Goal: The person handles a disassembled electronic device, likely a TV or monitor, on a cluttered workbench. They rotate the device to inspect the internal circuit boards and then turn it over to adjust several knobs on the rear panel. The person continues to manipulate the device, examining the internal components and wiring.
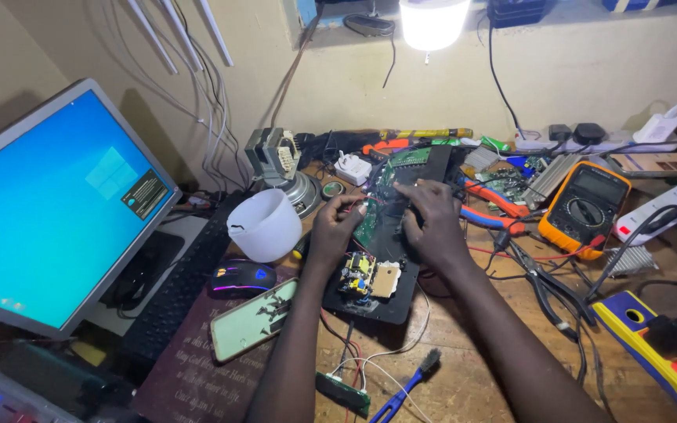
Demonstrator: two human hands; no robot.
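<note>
One green circuit board (376, 210) stands tilted over one black device casing (378, 301) at the desk's middle, with one yellow multimeter (585, 207) to its right and one white cup (265, 225), one mouse (242, 278) and one phone (251, 319) to its left; the left hand (332, 227) pinches the board's left edge; the right hand (430, 223) lies on the board's right side, fingers curled, both forearms reaching forward
</note>
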